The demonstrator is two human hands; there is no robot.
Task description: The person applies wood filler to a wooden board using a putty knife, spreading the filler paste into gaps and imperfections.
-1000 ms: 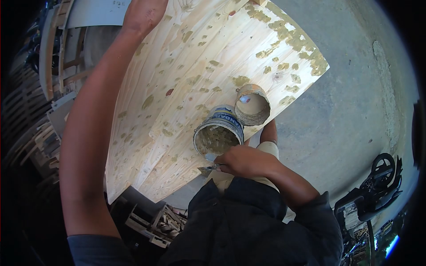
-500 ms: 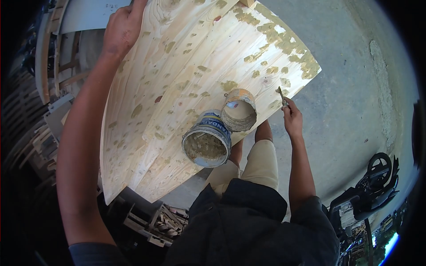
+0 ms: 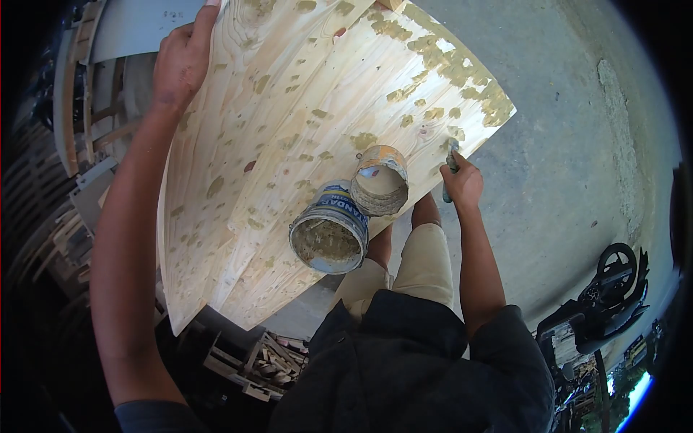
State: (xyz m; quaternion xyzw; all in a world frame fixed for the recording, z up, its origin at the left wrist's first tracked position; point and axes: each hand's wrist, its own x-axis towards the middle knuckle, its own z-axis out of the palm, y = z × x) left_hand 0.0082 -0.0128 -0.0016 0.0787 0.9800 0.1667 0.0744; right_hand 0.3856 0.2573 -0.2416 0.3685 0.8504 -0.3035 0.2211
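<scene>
Head view: pale wooden panel (image 3: 339,94), blotched with olive-brown patches (image 3: 462,70)

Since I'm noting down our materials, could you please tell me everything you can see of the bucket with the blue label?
The bucket is round, with a blue and yellow printed label and grimy, paste-streaked walls. Olive-brown paste coats its inside; how much it holds is unclear. It seems to stand upright, open mouth up, on the wooden panel near the person's legs, close beside a smaller container; whether they touch is unclear. Neither the left hand nor the right hand touches it.
</scene>
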